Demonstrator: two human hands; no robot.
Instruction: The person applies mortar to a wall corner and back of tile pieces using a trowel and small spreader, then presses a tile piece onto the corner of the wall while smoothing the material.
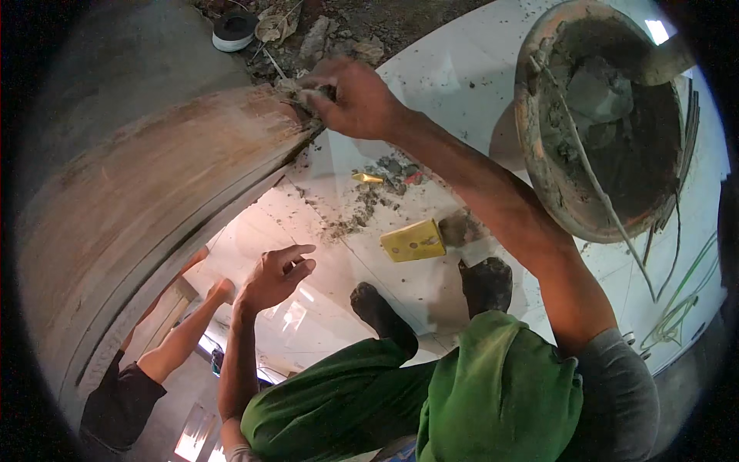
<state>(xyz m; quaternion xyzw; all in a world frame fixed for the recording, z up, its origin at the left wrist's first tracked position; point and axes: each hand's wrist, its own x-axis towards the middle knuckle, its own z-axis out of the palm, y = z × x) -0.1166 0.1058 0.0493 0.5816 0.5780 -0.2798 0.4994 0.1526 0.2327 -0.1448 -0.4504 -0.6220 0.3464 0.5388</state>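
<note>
On the left I see the long grey-brown plastered surface (pixel 146 177); far right is the round, mortar-crusted bowl (pixel 539 185). The right hand (pixel 350 100) curls at the surface's far end; whether it grips something, I cannot tell. The left hand (pixel 273 279), loosely open and empty, is nearer, left of the yellow rectangular block (pixel 413 241).

What the right hand (pixel 356 98) touches is blurred and partly hidden.

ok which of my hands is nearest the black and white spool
Your right hand, near the spool and rubble; your left hand is open, farther back over the tiles.
</note>
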